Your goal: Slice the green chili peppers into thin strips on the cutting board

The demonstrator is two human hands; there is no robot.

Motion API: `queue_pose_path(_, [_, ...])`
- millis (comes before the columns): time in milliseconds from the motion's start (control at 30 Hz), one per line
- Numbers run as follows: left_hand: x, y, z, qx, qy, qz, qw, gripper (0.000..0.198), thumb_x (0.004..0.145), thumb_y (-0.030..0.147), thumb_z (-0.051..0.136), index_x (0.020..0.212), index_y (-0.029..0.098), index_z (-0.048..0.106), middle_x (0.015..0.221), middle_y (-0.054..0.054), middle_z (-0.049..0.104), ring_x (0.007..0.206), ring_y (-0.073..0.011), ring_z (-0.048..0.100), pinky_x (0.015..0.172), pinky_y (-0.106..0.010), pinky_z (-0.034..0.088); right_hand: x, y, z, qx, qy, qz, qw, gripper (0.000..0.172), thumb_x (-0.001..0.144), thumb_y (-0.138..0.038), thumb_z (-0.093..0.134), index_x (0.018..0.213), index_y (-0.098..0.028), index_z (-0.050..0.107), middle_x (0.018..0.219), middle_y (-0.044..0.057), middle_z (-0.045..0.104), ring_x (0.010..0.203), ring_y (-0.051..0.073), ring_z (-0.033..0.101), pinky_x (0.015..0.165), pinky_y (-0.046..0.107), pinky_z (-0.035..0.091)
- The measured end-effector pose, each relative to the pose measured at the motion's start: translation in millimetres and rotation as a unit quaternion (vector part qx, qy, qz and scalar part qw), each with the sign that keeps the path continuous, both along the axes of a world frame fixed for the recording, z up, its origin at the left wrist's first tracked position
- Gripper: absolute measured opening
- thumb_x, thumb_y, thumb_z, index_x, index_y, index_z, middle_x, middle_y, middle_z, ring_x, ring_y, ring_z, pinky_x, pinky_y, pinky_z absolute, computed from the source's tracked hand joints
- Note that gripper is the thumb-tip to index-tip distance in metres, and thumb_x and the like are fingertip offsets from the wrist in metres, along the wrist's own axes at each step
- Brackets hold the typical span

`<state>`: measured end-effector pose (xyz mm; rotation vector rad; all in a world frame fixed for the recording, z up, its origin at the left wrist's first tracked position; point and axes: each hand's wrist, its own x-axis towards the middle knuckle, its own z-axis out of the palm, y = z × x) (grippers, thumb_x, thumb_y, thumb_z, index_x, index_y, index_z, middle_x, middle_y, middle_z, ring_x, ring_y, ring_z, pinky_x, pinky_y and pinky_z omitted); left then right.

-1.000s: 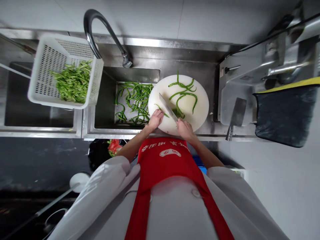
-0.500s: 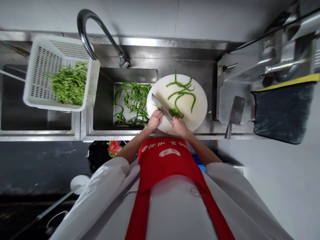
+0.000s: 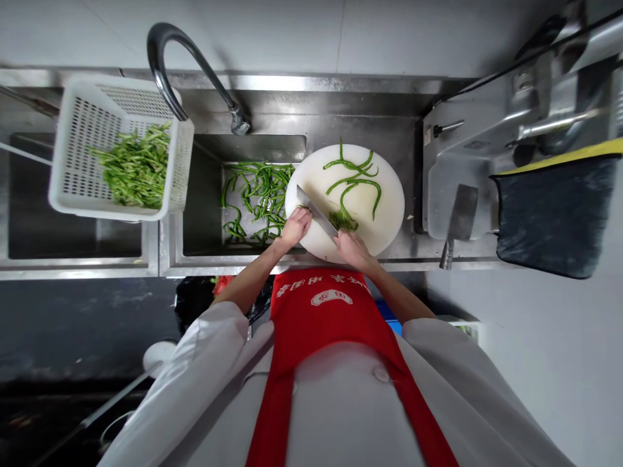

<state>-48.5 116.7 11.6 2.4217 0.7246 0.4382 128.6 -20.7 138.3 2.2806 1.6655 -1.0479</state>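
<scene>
My right hand [image 3: 352,248] is closed round the handle of a knife [image 3: 316,211], whose broad blade slants up and left across a round white cutting board [image 3: 384,227]. My left hand [image 3: 297,225] is at the board's left edge, left of the blade, with curled fingers; what they hold is hidden. A small pile of cut green pieces [image 3: 343,220] lies just right of the blade. Several long, thin green peppers [image 3: 357,170] rest whole on the board's upper part. More of these peppers lie in the sink [image 3: 202,194] at the left.
A white perforated basket [image 3: 63,175] with cut green strips [image 3: 136,165] stands over the sinks' left part. The faucet [image 3: 195,55] arches above. To the right, a cleaver [image 3: 461,211] lies on a metal machine [image 3: 438,175] beside a dark cloth with a yellow edge [image 3: 555,214].
My left hand has moved a little left, away from the blade and toward the sink. The knife and my right hand have stayed nearly in place.
</scene>
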Motion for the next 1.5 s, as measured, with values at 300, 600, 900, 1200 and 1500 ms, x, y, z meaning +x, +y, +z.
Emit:
queue_pose_path(300, [28.0, 35.3, 60.9, 0.052, -0.102, 0.135, 0.984, 0.021, 0.1, 0.03, 0.045, 0.101, 0.019, 0.064, 0.106, -0.008, 0.062, 0.106, -0.0215, 0.058, 0.099, -0.041, 0.05, 16.3, 2.6, 6.2, 0.013, -0.009, -0.02, 1.0, 0.034, 0.107, -0.031, 0.035, 0.123, -0.014, 0.058, 0.111, 0.016, 0.072, 0.106, 0.026, 0.068, 0.09, 0.031, 0.047])
queue_pose_path(600, [153.9, 77.8, 62.0, -0.094, 0.134, 0.064, 0.985, 0.018, 0.084, 0.02, 0.063, 0.096, 0.009, 0.069, 0.083, -0.013, 0.068, 0.069, -0.0215, 0.062, 0.074, -0.036, 0.054, -15.2, -15.8, 4.6, -0.012, 0.037, 0.053, 0.998, 0.033, 0.106, -0.035, 0.036, 0.119, -0.017, 0.061, 0.108, 0.013, 0.073, 0.1, 0.025, 0.069, 0.085, 0.03, 0.049])
queue_pose_path(900, [65.9, 56.6, 116.8, 0.019, -0.009, 0.095, 0.995, 0.031, 0.082, 0.016, 0.056, 0.108, 0.017, 0.071, 0.094, -0.006, 0.064, 0.078, -0.018, 0.062, 0.081, -0.032, 0.054, 12.4, -29.8, -3.1, -0.013, 0.049, -0.038, 0.998, 0.034, 0.106, -0.038, 0.038, 0.12, -0.019, 0.061, 0.111, 0.013, 0.072, 0.104, 0.026, 0.068, 0.087, 0.03, 0.047])
queue_pose_path(1200, [26.2, -60.6, 46.7, -0.029, 0.086, 0.142, 0.986, 0.019, 0.091, 0.031, 0.059, 0.088, 0.015, 0.07, 0.082, -0.009, 0.059, 0.07, -0.0196, 0.059, 0.07, -0.035, 0.055, 34.1, -41.1, -9.3, -0.012, -0.022, -0.081, 0.996, 0.034, 0.106, -0.037, 0.036, 0.117, -0.016, 0.061, 0.106, 0.014, 0.073, 0.102, 0.026, 0.068, 0.085, 0.03, 0.046])
queue_pose_path(1500, [22.0, -50.1, 9.7, -0.003, -0.029, 0.027, 0.999, 0.017, 0.099, 0.027, 0.051, 0.099, 0.021, 0.067, 0.107, -0.008, 0.059, 0.108, -0.0217, 0.055, 0.096, -0.041, 0.052, 27.2, -46.5, 0.0, -0.024, -0.052, -0.046, 0.997, 0.032, 0.106, -0.034, 0.035, 0.118, -0.016, 0.059, 0.106, 0.015, 0.072, 0.102, 0.027, 0.069, 0.083, 0.03, 0.047])
